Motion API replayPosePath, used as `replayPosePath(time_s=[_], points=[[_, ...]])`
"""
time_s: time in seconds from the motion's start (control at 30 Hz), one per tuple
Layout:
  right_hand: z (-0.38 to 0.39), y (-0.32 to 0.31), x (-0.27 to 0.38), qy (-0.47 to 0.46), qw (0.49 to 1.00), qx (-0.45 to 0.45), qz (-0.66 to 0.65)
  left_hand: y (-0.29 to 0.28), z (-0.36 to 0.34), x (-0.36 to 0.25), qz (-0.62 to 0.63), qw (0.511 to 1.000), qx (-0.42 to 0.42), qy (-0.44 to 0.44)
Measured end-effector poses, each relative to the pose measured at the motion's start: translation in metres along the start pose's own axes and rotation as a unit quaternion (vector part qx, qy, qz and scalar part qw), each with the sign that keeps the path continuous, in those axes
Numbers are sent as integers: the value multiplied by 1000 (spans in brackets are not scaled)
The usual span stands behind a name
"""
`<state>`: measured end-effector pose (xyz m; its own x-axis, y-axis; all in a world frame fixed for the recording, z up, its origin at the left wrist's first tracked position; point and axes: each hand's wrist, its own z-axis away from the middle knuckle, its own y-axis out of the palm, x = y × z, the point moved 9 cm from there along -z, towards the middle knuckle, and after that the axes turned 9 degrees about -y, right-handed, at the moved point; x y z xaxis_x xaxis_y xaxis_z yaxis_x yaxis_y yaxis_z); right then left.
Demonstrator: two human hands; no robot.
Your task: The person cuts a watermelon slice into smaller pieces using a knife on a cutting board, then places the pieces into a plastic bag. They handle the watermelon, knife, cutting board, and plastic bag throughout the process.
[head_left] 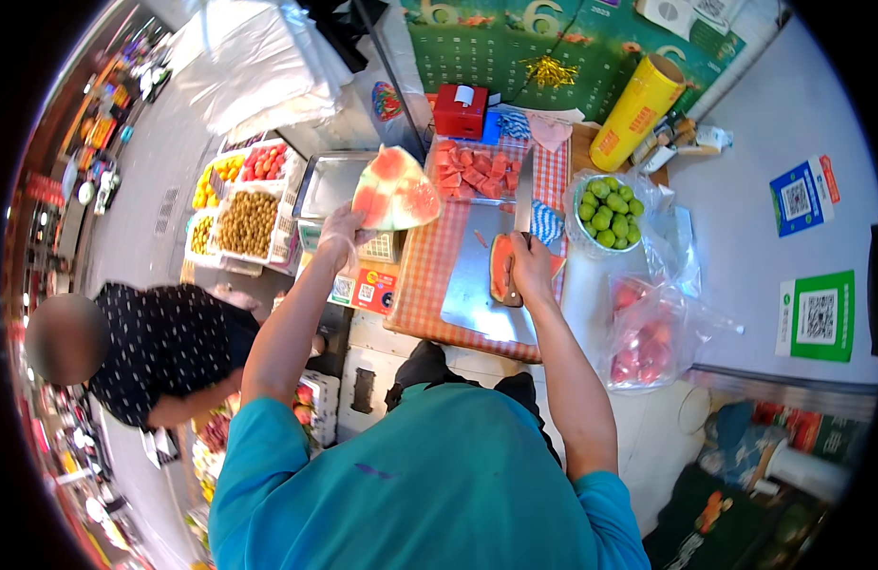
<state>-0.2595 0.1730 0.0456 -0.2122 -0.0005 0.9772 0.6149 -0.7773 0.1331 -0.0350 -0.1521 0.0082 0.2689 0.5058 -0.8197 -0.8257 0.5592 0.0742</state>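
My left hand [342, 237], which seems to be in a thin clear glove, grips a piece of watermelon [397, 190] by its edge. The piece is held up to the left of the table, beside a metal weighing scale [327, 190], its red flesh and pale rind showing. In my right hand [531, 268] is a long knife [524, 195], fingers wrapped round the handle and blade pointing away from me. Under that hand, a cut watermelon slice [500, 261] lies on the metal cutting board [465, 294]. A clear tray of watermelon chunks [475, 173] sits just beyond the board.
A bowl of green fruit [605, 214] and a plastic bag of reddish fruit [643, 337] stand at right. Behind are a yellow film roll [638, 112] and a red printer [461, 112]. Fruit crates [247, 223] and another person [163, 347] are at left.
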Motion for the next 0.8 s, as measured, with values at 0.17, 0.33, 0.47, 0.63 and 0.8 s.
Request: replayPosePath(time_s=[0.17,0.33,0.47,0.63,0.8], points=[[23,-28,1,37,998,47,-9,-64,123,133,77,994,-76,-25],[48,-24,-10,42,992,114,-42,-121,327,321,56,976,-200,-65],[51,-29,-66,97,983,151,-28,-119,487,517,69,932,-336,-118],[72,-36,-80,142,969,197,49,-46,663,641,-66,841,-437,-313],[73,-34,-85,132,967,200,90,19,787,719,-134,738,-481,-454]])
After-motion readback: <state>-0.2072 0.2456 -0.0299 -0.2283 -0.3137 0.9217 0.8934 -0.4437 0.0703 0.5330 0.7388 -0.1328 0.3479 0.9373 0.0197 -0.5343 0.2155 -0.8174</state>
